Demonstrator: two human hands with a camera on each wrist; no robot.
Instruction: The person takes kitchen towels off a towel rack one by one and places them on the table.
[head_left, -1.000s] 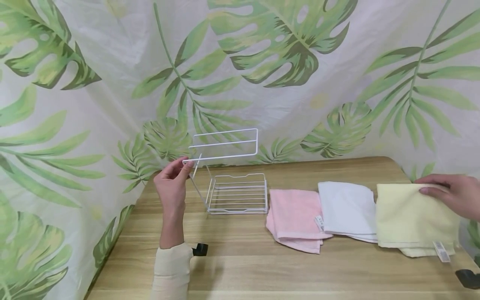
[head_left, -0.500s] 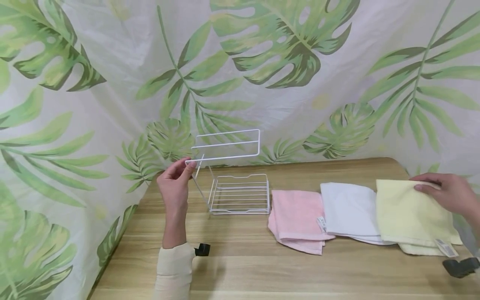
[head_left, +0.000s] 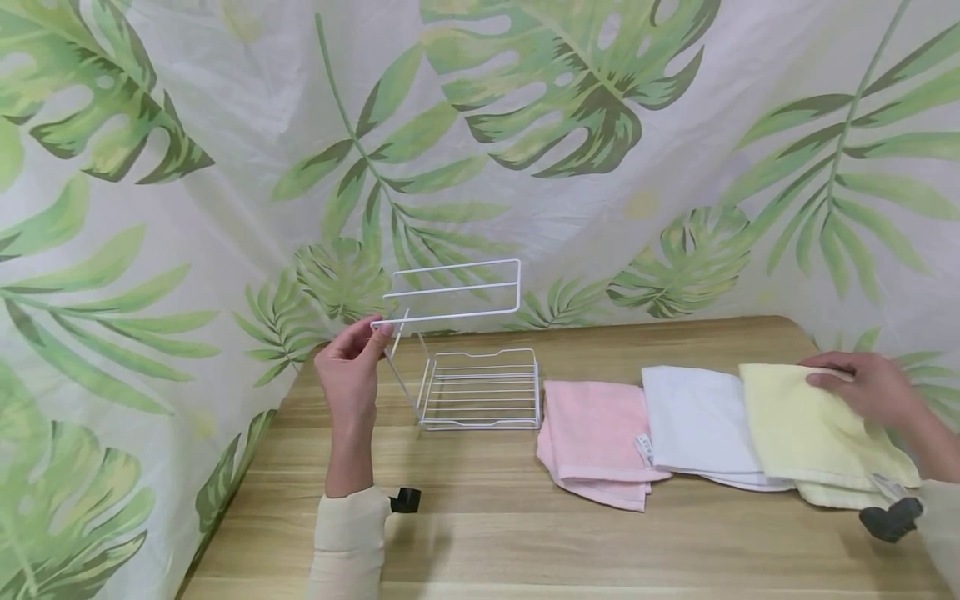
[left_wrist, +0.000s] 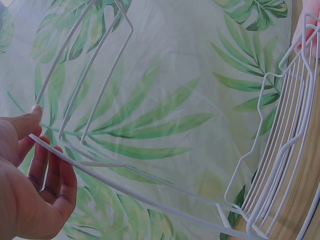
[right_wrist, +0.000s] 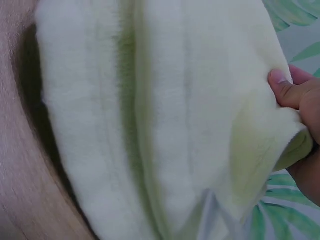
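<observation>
At the left, a white wire rack (head_left: 480, 425) stands on the table, with a lower basket and an upper frame joined by side wires. My left hand (head_left: 348, 358) pinches the upper frame's near left corner between thumb and fingers, as the left wrist view also shows. On the right, a folded yellow towel (head_left: 817, 433) hangs from my right hand (head_left: 870, 387). Thumb and fingers pinch its far edge, and its lower part trails by the table. The right wrist view shows the thumb on the cloth (right_wrist: 210, 100); most fingers are hidden behind it.
Between rack and yellow towel lie a folded pink towel (head_left: 596, 433) and a folded white towel (head_left: 697, 425), side by side. The wooden table (head_left: 510, 533) ends at a leaf-print curtain (head_left: 555, 208) behind. Each wrist carries a black mount (head_left: 405, 500).
My right hand has drawn the yellow towel leftward, and its left edge now overlaps the white towel. My left hand keeps its hold on the rack; the view has shifted slightly.
</observation>
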